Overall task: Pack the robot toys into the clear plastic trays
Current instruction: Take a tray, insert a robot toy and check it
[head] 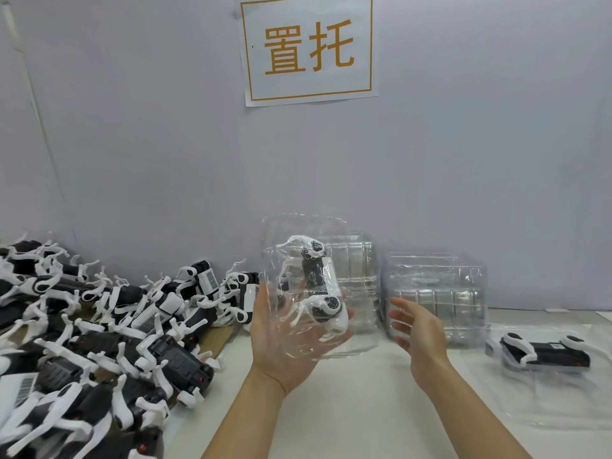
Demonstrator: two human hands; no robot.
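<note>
Holding one tray [299,339] — one toy [323,289] inside — left hand [281,352].

Robot toy [319,286] in raised clear tray [298,339]: white shell, black mid-body, black/grey joints. Toy pile [99,332] at worktop's left edge: black bodies w/ white legs, some w/ red dots, some w/ black-on-white barcodes. Packed toy [546,354] nr right edge: black & white, small red spot. Sign [309,48]: white, orange border & chars. Worktop [364,409] off-white; wall [149,127] pale lilac-grey.
</note>
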